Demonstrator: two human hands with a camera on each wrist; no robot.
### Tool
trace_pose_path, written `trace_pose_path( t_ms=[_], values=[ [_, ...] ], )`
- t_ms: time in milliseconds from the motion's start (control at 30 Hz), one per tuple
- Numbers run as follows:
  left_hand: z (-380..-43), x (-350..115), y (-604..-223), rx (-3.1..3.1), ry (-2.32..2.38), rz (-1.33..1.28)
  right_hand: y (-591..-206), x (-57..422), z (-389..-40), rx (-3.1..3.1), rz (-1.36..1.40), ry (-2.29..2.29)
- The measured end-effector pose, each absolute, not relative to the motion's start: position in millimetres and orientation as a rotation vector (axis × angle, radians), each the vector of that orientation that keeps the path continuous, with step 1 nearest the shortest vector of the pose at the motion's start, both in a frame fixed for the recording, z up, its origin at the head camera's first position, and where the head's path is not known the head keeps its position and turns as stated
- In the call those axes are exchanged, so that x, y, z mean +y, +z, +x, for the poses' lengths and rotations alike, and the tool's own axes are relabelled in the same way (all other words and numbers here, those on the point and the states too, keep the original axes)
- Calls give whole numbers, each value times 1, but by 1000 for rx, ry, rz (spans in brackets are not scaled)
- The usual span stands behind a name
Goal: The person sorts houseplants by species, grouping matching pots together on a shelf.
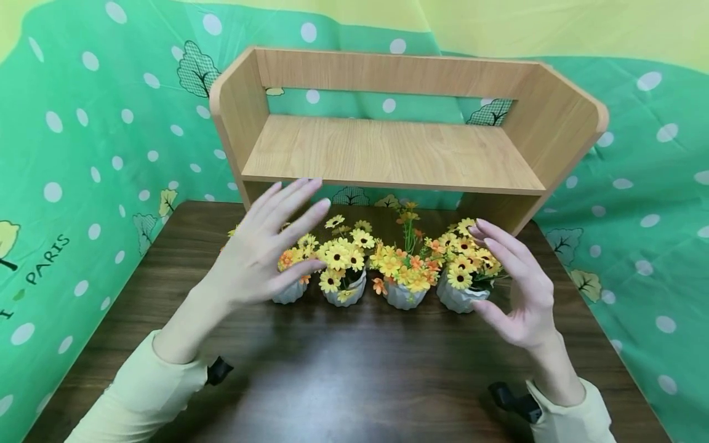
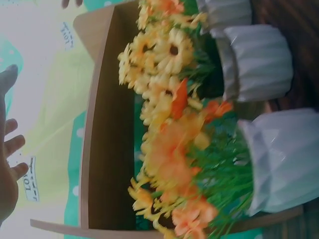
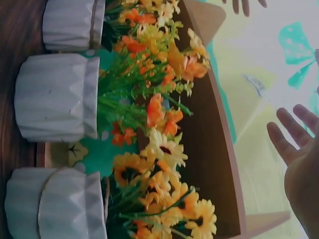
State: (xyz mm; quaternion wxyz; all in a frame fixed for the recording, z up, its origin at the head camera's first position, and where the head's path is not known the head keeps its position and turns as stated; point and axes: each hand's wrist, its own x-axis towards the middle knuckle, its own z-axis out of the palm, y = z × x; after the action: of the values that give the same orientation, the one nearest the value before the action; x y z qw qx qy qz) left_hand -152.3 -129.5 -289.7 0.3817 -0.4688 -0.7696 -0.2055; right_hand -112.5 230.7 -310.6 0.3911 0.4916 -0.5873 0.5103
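Potted artificial flowers stand in a row on the table. In the head view, the leftmost white pot (image 1: 290,293) is partly covered by my left hand (image 1: 252,255), which is raised with its fingers spread. Beside it come a pot of yellow daisies (image 1: 339,255), a pot of orange and yellow flowers (image 1: 403,266) and the rightmost pot (image 1: 460,298). My right hand (image 1: 523,295) hovers by that last pot, fingers gently bent and thumb apart, holding nothing. Both wrist views show ridged white pots (image 2: 286,159) (image 3: 57,97), with the left hand (image 2: 7,181) and right hand (image 3: 304,172) apart from them.
A two-level wooden shelf (image 1: 388,151) stands behind the flowers on the dark wood table (image 1: 354,381). Green dotted fabric (image 1: 83,147) hangs behind and at both sides. Black devices (image 1: 220,371) sit at both wrists.
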Motion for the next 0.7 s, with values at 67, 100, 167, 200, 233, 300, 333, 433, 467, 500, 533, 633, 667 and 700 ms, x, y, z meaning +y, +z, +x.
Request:
trace_pose_path(
  t_ms=[67,100,167,200,233,300,333,433,467,500,533,633,667,700],
  values=[
    [-156,-134,-284,-1936,-560,-1145,-311,235,-112,-1489,1230,1347],
    [-158,-136,-281,-1921,-575,-1119,-311,237,-112,-1484,1223,1372],
    [-162,-141,-274,-1898,-611,-1057,-312,240,-112,-1470,1208,1422],
    [-164,-143,-271,-1889,-629,-1026,-312,242,-112,-1464,1202,1444],
    [-166,-145,-268,-1884,-636,-1001,-313,244,-112,-1459,1197,1462],
    [-170,-150,-261,-1871,-670,-943,-315,249,-112,-1448,1187,1490],
    [-172,-152,-259,-1868,-686,-917,-316,252,-112,-1449,1180,1504],
    [-180,-157,-251,-1866,-722,-858,-319,263,-111,-1468,1165,1532],
    [-182,-159,-249,-1864,-737,-846,-319,267,-110,-1486,1159,1535],
    [-184,-161,-247,-1867,-739,-838,-320,270,-110,-1505,1153,1537],
    [-187,-163,-246,-1868,-739,-829,-321,274,-109,-1523,1147,1538],
    [-192,-168,-240,-1862,-788,-774,-323,285,-110,-1586,1091,1499],
    [-194,-169,-238,-1860,-810,-749,-323,288,-110,-1602,1066,1487],
    [-196,-171,-236,-1859,-833,-721,-324,292,-110,-1616,1035,1475]
  ],
)
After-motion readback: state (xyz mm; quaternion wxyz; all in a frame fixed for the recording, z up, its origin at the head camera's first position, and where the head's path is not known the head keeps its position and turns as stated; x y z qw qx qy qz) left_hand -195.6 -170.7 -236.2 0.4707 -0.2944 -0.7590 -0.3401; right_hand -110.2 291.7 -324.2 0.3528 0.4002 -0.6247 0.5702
